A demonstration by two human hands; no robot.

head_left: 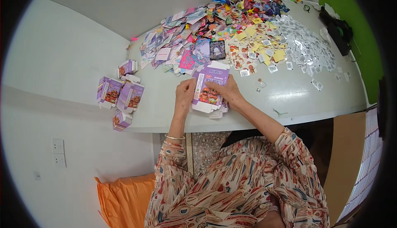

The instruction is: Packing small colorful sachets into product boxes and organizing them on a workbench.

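A flat, unfolded purple carton [211,79] with white flaps and cartoon figures lies between my hands near the table's front edge. My left hand [185,95] is closed on its left edge, the fingers curled in. My right hand [230,90] grips the right side, its thumb lying across the printed front. More flat cartons [219,114] show from beneath it, partly covered. Several made-up purple boxes [131,96] stand clustered at the table's left edge, some with flaps sticking out.
Beyond my hands spreads a heap of printed cards [173,48], colourful trinkets [240,9], yellow packets [250,31] and small clear labelled sachets [306,46]. A black device [337,29] stands at the right by the green wall. An orange bag [126,199] lies below left.
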